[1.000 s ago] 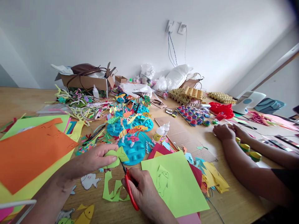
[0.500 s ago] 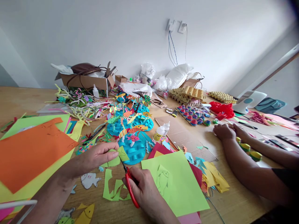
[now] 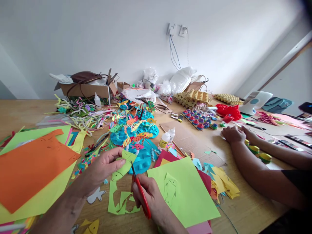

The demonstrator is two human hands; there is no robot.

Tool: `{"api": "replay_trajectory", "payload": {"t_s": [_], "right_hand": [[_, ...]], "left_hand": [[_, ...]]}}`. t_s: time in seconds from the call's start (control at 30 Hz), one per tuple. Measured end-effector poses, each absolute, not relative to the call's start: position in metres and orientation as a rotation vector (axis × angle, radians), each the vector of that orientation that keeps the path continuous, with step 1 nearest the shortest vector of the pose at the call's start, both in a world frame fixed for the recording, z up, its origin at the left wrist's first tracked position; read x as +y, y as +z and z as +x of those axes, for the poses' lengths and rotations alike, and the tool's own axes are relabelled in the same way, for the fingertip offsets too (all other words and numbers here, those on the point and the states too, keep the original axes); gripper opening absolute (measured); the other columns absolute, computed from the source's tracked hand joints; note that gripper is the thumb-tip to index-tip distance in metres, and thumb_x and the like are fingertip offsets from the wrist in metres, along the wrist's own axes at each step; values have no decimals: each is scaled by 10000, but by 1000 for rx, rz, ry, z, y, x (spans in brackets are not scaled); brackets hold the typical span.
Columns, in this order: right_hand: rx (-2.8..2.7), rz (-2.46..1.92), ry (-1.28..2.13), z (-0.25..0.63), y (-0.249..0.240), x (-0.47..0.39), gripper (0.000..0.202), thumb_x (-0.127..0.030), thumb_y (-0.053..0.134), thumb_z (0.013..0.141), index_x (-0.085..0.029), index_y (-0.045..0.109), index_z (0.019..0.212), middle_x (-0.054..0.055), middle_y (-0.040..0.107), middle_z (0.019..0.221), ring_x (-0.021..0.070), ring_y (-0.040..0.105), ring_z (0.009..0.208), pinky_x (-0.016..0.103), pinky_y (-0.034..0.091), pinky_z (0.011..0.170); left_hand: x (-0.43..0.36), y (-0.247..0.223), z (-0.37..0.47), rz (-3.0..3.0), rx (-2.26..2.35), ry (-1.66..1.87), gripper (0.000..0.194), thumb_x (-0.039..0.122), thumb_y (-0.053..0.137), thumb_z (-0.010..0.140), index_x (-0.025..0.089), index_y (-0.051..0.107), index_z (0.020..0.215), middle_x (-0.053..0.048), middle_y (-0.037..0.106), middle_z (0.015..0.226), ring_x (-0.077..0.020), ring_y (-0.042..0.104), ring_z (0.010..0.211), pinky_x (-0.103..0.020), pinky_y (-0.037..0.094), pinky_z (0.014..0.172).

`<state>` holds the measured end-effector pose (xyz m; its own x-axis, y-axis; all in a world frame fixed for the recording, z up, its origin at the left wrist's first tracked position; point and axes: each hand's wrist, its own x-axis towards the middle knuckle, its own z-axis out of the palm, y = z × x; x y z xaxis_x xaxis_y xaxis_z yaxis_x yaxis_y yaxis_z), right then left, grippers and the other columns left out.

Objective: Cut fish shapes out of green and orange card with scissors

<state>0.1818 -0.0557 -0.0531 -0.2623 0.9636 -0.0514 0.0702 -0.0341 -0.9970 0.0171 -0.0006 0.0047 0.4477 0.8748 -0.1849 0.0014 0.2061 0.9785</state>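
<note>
My left hand (image 3: 108, 165) pinches a green paper fish (image 3: 125, 165) with pencil lines on it, partly hidden by the fingers. Red-handled scissors (image 3: 142, 196) are gripped in my right hand (image 3: 148, 193), their dark blades beside the edge of the paper fish. Below lie green paper scraps (image 3: 114, 203) with cut-out gaps. Right of my right hand rests a green sheet (image 3: 190, 198) with a fish drawn on it. A white fish cutout (image 3: 96, 195) lies partly behind my left forearm, and a yellow fish cutout (image 3: 92, 227) is at the bottom edge.
Blue paper discs bearing colourful fish (image 3: 138, 161) stand ahead, with glue bottles (image 3: 164, 139) at their right. Orange paper (image 3: 36, 165) covers the left. On the right, another person's arms (image 3: 253, 175) rest on the table near egg cartons (image 3: 192, 97) and painted pieces (image 3: 200, 118).
The green fish has turned in my left hand, showing more of its drawn head. The scissors have shifted slightly right and down, and the view has moved a little.
</note>
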Motion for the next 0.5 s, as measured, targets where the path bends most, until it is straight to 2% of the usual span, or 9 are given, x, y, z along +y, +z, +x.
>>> {"api": "replay_trajectory", "payload": {"t_s": [0.1, 0.27, 0.5], "right_hand": [[-1352, -1149, 1453, 180, -52, -56, 403, -509, 487, 824, -194, 419, 584, -57, 404, 449, 82, 361, 416, 191, 293, 411], [-1300, -1079, 1503, 179, -51, -54, 549, -720, 462, 750, -191, 438, 604, -62, 419, 409, 73, 348, 370, 197, 290, 407], [-1259, -983, 1561, 179, -56, -54, 585, -764, 459, 734, -193, 435, 607, -65, 417, 394, 66, 319, 344, 201, 266, 402]], "left_hand": [[-4, 2, 25, 1094, 854, 747, 102, 300, 685, 758, 217, 640, 797, 26, 643, 699, -140, 582, 667, -225, 463, 625], [-8, -4, 29, 1073, 856, 748, 110, 306, 687, 756, 214, 652, 807, 26, 652, 724, -139, 573, 682, -235, 469, 665], [-4, -3, 23, 1184, 921, 733, 144, 328, 636, 792, 187, 653, 765, 12, 638, 710, -161, 583, 700, -248, 469, 670]]}}
